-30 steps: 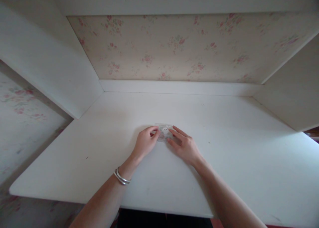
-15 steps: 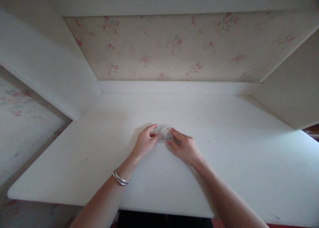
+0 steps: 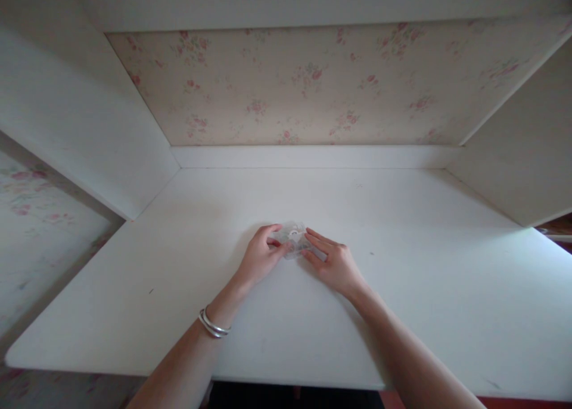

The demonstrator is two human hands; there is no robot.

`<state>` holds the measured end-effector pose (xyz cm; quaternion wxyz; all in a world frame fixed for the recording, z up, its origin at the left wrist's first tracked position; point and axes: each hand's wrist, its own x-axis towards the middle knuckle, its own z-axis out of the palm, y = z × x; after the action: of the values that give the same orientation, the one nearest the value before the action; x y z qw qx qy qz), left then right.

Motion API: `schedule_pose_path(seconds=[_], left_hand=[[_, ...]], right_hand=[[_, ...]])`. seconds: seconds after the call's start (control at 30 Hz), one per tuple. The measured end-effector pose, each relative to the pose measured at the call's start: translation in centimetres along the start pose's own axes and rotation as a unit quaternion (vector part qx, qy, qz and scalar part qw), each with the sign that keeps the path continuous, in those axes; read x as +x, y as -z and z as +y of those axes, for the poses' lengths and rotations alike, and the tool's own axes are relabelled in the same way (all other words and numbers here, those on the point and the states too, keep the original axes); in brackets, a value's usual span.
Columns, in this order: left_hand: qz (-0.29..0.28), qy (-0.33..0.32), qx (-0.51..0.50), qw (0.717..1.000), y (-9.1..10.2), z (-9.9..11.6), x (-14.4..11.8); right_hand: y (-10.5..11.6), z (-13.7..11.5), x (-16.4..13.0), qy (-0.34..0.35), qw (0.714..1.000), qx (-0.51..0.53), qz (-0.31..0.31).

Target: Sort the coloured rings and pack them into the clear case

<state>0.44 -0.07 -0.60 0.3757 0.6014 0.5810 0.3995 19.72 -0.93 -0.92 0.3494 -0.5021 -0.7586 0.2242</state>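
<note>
Between my hands, low over the desk, is a small clear plastic case with a white part near its middle. Its contents, if any, are too faint to make out. My left hand grips its left side, fingers at the far edge and thumb across the near part. On the other side, my right hand pinches the right edge between its fingers and thumb. Both hands hide parts of the case's sides. Two silver bangles circle my left wrist.
The white desk top is bounded by side panels and a low back ledge. Above the ledge is floral wallpaper. A small dark mark lies left of my arm. The desk's front edge runs below my forearms.
The case has turned and tilted slightly between my hands, which stay in nearly the same place. The whole view has shifted a little.
</note>
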Motion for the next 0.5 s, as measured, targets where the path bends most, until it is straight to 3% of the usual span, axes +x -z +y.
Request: schedule_pose_path(seconds=[0.5], left_hand=[[-0.009, -0.034, 0.032, 0.999, -0.18, -0.85, 0.18]], right_hand=[[-0.55, 0.02, 0.05, -0.002, 1.0, -0.01, -0.006]])
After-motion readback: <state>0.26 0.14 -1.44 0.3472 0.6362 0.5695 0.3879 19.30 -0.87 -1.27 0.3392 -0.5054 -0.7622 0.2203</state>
